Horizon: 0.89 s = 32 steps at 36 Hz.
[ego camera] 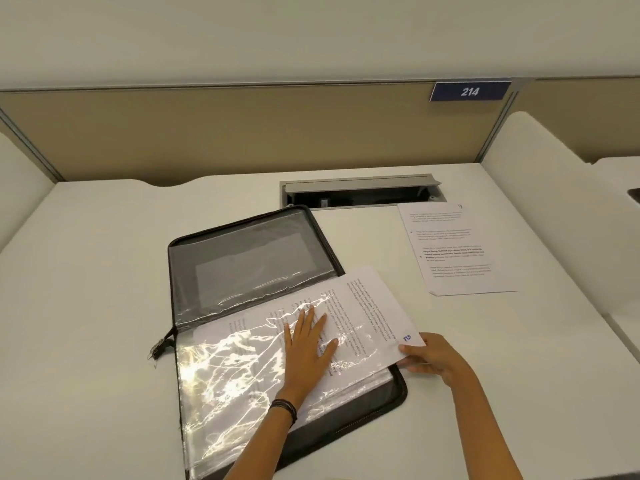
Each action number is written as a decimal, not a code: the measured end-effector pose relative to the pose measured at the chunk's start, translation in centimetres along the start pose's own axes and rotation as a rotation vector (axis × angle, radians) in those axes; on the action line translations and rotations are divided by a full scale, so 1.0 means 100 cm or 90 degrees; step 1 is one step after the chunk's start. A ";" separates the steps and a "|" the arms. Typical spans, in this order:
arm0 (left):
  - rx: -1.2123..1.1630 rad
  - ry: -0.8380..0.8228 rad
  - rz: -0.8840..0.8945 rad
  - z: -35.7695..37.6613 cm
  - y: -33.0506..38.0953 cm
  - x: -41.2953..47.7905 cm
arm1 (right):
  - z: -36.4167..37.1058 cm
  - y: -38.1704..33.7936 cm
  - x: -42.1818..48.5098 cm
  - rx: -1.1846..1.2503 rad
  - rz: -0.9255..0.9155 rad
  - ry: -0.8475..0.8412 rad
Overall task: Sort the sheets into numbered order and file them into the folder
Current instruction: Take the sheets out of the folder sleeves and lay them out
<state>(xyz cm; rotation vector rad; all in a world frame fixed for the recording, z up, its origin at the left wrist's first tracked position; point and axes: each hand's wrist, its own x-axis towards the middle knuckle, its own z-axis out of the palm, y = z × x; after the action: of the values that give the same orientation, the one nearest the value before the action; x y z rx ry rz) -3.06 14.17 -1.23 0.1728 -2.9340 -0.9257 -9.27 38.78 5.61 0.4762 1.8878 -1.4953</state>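
Note:
A black zip folder (394,396) lies open on the white desk, its clear plastic sleeves (228,372) catching the light. A printed sheet (374,306) with a blue handwritten number at its corner sits partly inside a sleeve and sticks out to the right. My left hand (308,344) lies flat with straight fingers on the sleeve over that sheet. My right hand (433,355) pinches the sheet's near right corner, by the number. A second printed sheet (453,251) lies apart on the desk at the right, with a small handwritten mark at its top corner.
The white desk (97,278) has an open cable hatch (360,194) just behind the folder. A beige partition with a blue "214" plate (469,91) closes the back. White side dividers stand at left and right (540,188). The folder's zip pull (157,348) hangs at its left edge.

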 end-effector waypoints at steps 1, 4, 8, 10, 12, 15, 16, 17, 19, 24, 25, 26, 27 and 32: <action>-0.008 0.004 -0.001 -0.001 0.000 0.001 | 0.000 0.000 0.001 0.008 -0.008 0.021; -0.006 0.007 0.001 -0.002 0.001 0.005 | -0.003 -0.002 0.002 0.048 -0.034 0.097; -0.014 -0.001 0.001 -0.003 0.004 0.006 | -0.012 -0.004 0.006 0.166 -0.082 0.232; -0.017 -0.003 0.001 -0.004 0.005 0.005 | -0.018 -0.003 0.009 0.226 -0.112 0.293; -0.022 -0.003 -0.001 -0.004 0.005 0.005 | -0.020 -0.004 0.009 0.265 -0.138 0.313; -0.022 -0.003 -0.003 -0.002 0.004 0.006 | -0.016 -0.006 0.007 0.282 -0.148 0.265; -0.020 -0.002 -0.005 -0.001 0.004 0.006 | -0.012 -0.007 0.007 0.275 -0.137 0.236; -0.018 0.000 -0.008 0.000 0.004 0.007 | -0.008 -0.007 0.007 0.258 -0.121 0.204; -0.016 0.004 -0.015 0.001 0.004 0.008 | 0.001 -0.004 0.007 0.215 -0.085 0.136; -0.026 0.002 -0.032 0.000 0.010 0.013 | 0.011 0.002 0.011 0.171 -0.082 0.074; -0.025 0.001 -0.034 -0.001 0.011 0.014 | 0.009 0.002 0.012 0.176 -0.098 0.091; -0.022 0.000 -0.034 -0.002 0.013 0.016 | 0.005 0.001 0.013 0.172 -0.121 0.121; -0.019 -0.002 -0.033 -0.003 0.014 0.019 | 0.000 -0.001 0.014 0.160 -0.147 0.158; -0.051 -0.034 -0.007 -0.007 0.025 0.036 | -0.032 -0.014 0.014 0.157 -0.268 0.376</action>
<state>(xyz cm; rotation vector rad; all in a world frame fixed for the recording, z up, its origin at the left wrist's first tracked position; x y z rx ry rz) -6.82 15.33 0.83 0.1620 -2.9404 -1.0640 -12.08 41.26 5.96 0.7293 2.3708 -2.0444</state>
